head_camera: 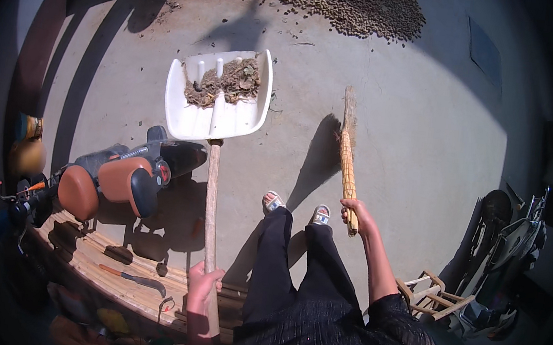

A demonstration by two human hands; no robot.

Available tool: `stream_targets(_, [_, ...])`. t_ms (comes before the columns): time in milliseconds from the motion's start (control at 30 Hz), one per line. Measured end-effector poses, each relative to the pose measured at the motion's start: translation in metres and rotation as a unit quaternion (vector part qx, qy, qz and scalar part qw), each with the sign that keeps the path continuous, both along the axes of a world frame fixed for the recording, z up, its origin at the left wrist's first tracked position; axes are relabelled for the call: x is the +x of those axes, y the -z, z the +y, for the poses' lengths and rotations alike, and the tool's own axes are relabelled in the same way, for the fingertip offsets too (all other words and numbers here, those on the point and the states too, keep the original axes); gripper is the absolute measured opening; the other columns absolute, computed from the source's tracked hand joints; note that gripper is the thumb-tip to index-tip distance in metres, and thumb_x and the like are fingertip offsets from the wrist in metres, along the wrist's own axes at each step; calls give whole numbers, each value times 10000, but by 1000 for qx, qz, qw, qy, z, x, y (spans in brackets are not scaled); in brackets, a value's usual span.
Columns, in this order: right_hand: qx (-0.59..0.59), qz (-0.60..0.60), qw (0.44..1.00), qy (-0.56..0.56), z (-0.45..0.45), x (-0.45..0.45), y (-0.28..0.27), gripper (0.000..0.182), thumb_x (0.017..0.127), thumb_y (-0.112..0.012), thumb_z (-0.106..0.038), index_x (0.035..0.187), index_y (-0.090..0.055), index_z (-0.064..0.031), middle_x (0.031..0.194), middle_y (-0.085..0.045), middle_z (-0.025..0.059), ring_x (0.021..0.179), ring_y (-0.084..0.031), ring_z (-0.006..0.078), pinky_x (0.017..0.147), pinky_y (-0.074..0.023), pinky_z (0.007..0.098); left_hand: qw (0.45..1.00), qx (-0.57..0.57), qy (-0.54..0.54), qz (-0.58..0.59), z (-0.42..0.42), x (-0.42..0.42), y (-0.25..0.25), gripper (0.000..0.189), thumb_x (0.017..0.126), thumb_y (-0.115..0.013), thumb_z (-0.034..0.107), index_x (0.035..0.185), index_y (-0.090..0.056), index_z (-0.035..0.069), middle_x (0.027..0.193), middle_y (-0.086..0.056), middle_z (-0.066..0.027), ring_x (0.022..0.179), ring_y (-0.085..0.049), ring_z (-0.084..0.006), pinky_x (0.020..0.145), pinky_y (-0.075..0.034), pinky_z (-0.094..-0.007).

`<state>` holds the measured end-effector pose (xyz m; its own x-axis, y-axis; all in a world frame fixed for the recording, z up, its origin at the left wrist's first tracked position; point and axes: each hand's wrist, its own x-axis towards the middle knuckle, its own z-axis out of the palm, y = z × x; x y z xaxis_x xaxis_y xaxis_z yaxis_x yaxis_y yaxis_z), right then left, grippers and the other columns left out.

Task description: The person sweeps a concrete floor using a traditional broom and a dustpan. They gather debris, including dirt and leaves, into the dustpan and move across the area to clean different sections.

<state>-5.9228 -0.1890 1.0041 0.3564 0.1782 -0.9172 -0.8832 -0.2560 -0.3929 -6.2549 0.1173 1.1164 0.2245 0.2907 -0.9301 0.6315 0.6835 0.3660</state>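
My left hand (205, 283) is closed around the wooden handle of a white plastic shovel (236, 119). The shovel's scoop is held out in front of me and carries dry leaves and dirt (228, 82). In my right hand (357, 215) is the bound handle of a straw hand broom (347, 165). The broom points away from me, its narrow edge towards the camera, over the concrete floor to the right of the shovel. Whether its tip touches the floor I cannot tell.
Small brown pellet-like pieces (347, 1) lie heaped on the floor ahead. An electric scooter with brown seats (125, 178) stands left, beside wooden boards (94, 249) bearing a hooked blade (144, 281). At right are a small wooden frame (429, 294) and another parked vehicle (502, 259).
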Motion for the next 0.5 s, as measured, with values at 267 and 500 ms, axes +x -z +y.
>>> stream_targets(267, [-50,69,994,-75,136,10,109,126,856,-588,-124,894,-499,-44,646,-561,57,504,-559,161,442,-479,296,998,-21,-59,19,3,5,-4,138,743,-640,-33,748,-515,26,599,-523,-53,429,-490,-135,391,-381,-264])
stream_targets(500, [179,118,975,-63,384,49,73,219,830,-645,-157,914,-461,-74,634,-523,19,498,-527,124,438,-443,265,994,-31,-101,22,150,48,-11,151,728,-648,-50,749,-514,16,579,-524,-68,407,-487,-145,375,-393,-276])
